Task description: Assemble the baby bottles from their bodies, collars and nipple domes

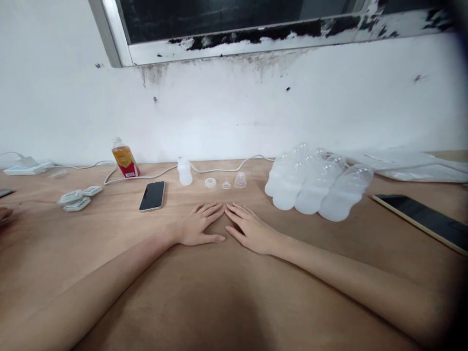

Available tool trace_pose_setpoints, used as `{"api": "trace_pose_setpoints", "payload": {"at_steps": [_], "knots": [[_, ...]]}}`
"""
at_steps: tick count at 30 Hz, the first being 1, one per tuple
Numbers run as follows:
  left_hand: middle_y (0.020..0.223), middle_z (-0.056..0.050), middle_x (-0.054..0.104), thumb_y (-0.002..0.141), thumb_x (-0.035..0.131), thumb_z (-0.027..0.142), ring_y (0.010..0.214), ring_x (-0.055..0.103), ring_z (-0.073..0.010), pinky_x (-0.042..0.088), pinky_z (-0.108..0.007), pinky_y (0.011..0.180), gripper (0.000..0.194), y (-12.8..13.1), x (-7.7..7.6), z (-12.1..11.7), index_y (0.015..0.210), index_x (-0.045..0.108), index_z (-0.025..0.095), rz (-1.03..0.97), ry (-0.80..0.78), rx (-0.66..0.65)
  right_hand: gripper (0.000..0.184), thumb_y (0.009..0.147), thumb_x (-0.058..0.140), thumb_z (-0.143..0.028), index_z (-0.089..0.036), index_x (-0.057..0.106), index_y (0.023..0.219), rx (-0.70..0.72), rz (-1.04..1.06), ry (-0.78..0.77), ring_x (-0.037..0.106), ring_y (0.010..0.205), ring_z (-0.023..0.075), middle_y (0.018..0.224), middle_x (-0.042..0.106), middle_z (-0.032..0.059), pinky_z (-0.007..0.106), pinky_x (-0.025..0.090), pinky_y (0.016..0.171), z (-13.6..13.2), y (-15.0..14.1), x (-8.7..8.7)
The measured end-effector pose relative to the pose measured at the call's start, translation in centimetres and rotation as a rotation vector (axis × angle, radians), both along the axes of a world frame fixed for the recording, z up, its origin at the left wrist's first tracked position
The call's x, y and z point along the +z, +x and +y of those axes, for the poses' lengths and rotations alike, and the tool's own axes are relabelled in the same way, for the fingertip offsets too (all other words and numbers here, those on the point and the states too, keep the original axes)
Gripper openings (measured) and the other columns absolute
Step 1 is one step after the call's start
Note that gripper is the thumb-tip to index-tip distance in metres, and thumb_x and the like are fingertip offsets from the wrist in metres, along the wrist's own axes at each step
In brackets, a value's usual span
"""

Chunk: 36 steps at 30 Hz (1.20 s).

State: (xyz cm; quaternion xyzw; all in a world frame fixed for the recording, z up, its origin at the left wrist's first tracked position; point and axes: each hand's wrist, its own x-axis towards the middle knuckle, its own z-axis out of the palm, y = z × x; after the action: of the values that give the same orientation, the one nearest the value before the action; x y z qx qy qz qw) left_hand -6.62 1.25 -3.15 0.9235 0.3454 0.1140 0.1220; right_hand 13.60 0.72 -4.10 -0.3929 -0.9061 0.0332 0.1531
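Note:
My left hand (200,225) lies flat on the wooden table (204,292), fingers outstretched, holding nothing. Opposite it, my right hand (250,228) also rests palm down with its fingers extended, and the fingertips of both hands nearly meet. Just beyond them stands a row of baby bottle parts: a frosted bottle body (185,171), a white screw ring (210,183), a clear silicone nipple (226,184) and a clear domed cap (240,180). Right of these, several capped baby bottles (310,183) stand close together in a cluster.
A phone (152,196) lies left of my hands, near a drink bottle (125,158) and several small white packets (77,199). A larger dark-screened device (424,219) lies at right. A white cable (219,170) runs along the wall. Another person's hand (5,213) shows at far left.

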Motion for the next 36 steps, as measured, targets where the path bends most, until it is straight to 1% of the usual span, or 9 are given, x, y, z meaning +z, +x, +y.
{"api": "trace_pose_setpoints", "payload": {"at_steps": [8,11,14,17,19,22,26,32,36], "knots": [[0.139,-0.011,0.021,0.074,0.043,0.055,0.127,0.017,-0.0252,0.009,-0.042,0.102,0.073,-0.1,0.0,-0.2,0.133,0.018,0.020,-0.001,0.003,-0.003,0.055,0.084,0.029,-0.042,-0.006,0.040,0.124,-0.011,-0.024,0.006,0.026,0.123,0.0262,0.131,0.035,0.0156,0.042,0.025,0.099,-0.3,0.1,0.2],[0.133,-0.010,0.033,0.075,0.043,0.053,0.122,0.028,-0.0249,0.016,-0.041,0.100,0.063,0.0,0.4,0.7,0.128,0.030,0.022,-0.021,0.028,0.036,0.045,0.083,0.033,-0.041,-0.014,0.046,0.117,-0.038,0.012,0.003,0.041,0.113,0.0232,0.122,0.046,0.0117,0.037,0.033,0.093,0.7,0.0,0.9],[0.131,-0.011,0.035,0.079,0.040,0.045,0.120,0.031,-0.0234,0.020,-0.037,0.099,0.052,0.4,0.9,3.3,0.124,0.037,0.018,-0.093,0.132,0.205,0.041,0.083,0.036,-0.037,-0.015,0.042,0.118,-0.214,0.054,0.005,0.053,0.095,0.0191,0.110,0.054,0.0110,0.030,0.041,0.080,3.5,-0.6,2.0],[0.134,-0.015,0.030,0.081,0.039,0.033,0.122,0.026,-0.0260,0.020,-0.040,0.098,0.048,1.0,1.1,7.0,0.125,0.033,0.012,-0.123,0.198,0.401,0.044,0.084,0.035,-0.033,-0.006,0.038,0.118,-0.353,0.042,0.022,0.056,0.088,0.0235,0.100,0.058,0.0173,0.032,0.041,0.071,7.2,-1.7,2.7],[0.131,-0.019,0.032,0.080,0.041,0.028,0.120,0.028,-0.0300,0.021,-0.044,0.095,0.048,1.4,1.0,9.2,0.124,0.034,0.008,-0.112,0.187,0.447,0.037,0.083,0.036,-0.031,-0.005,0.048,0.107,-0.388,0.011,0.013,0.057,0.086,0.0259,0.094,0.060,0.0197,0.033,0.041,0.068,9.4,-2.6,2.7],[0.117,-0.017,0.049,0.078,0.043,0.022,0.111,0.039,-0.0298,0.025,-0.044,0.092,0.038,1.7,0.7,10.8,0.114,0.046,0.010,-0.092,0.158,0.457,0.026,0.082,0.039,-0.025,-0.008,0.058,0.086,-0.407,-0.034,0.000,0.057,0.085,0.0257,0.088,0.062,0.0192,0.031,0.040,0.068,11.2,-3.4,2.6],[0.098,-0.015,0.060,0.075,0.048,0.021,0.101,0.046,-0.0289,0.030,-0.040,0.089,0.028,1.6,0.8,9.5,0.099,0.058,0.012,-0.099,0.149,0.438,0.025,0.083,0.036,-0.025,-0.012,0.056,0.088,-0.392,-0.043,0.039,0.057,0.086,0.0228,0.089,0.062,0.0146,0.029,0.039,0.069,10.2,-3.0,2.7],[0.081,-0.006,0.062,0.065,0.058,0.024,0.073,0.057,-0.0211,0.042,-0.028,0.066,0.036,1.2,1.2,4.1,0.100,0.059,0.018,-0.163,0.085,0.344,0.030,0.086,0.026,-0.034,-0.018,0.049,0.096,-0.326,-0.041,0.123,0.057,0.078,0.0211,0.100,0.054,0.0107,0.030,0.040,0.060,3.7,-0.2,2.2],[0.083,-0.002,0.061,0.063,0.060,0.022,0.069,0.057,-0.0149,0.044,-0.026,0.063,0.042,1.8,0.7,1.5,0.105,0.054,0.020,-0.491,-0.077,0.358,0.027,0.087,0.023,-0.031,-0.018,0.044,0.099,-0.251,0.077,0.147,0.057,0.078,0.0198,0.100,0.053,0.0097,0.031,0.042,0.061,1.0,1.0,1.6]]}}
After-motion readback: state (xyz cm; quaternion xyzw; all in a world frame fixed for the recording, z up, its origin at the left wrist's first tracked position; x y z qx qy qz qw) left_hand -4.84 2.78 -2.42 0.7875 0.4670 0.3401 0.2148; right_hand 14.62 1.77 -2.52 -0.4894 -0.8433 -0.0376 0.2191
